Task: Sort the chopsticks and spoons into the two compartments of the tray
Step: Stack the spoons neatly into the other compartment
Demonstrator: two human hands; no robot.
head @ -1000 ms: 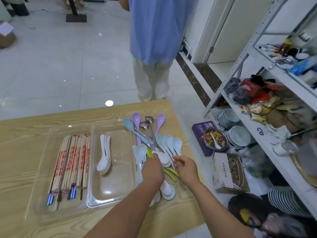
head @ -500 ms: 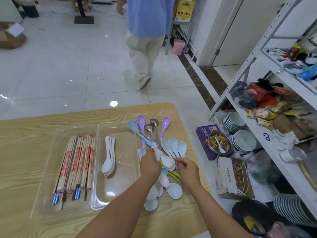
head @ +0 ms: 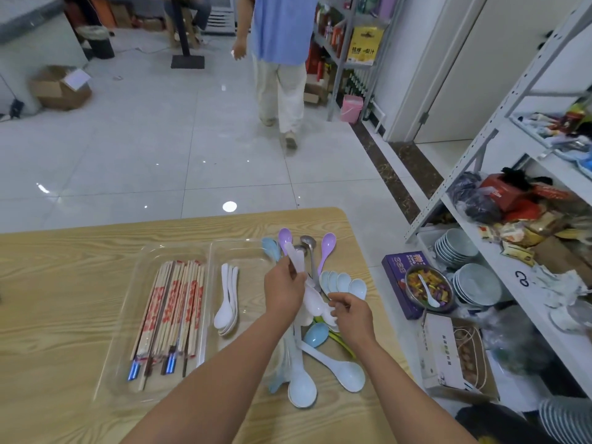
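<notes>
It looks like a restaurant's storeroom: metal shelving (head: 499, 129) carries stacked bowls (head: 458, 248) and food packets (head: 512, 232), bottles (head: 326, 24) line a far rack, and white tile floor (head: 160, 149) surrounds the wooden surface (head: 64, 283).

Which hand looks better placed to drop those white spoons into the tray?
The left hand, probably. It already grips the white spoons by their handles and is nearest the spoon compartment, where three white spoons lie. The right hand is farther out, over the loose spoon pile.
</notes>
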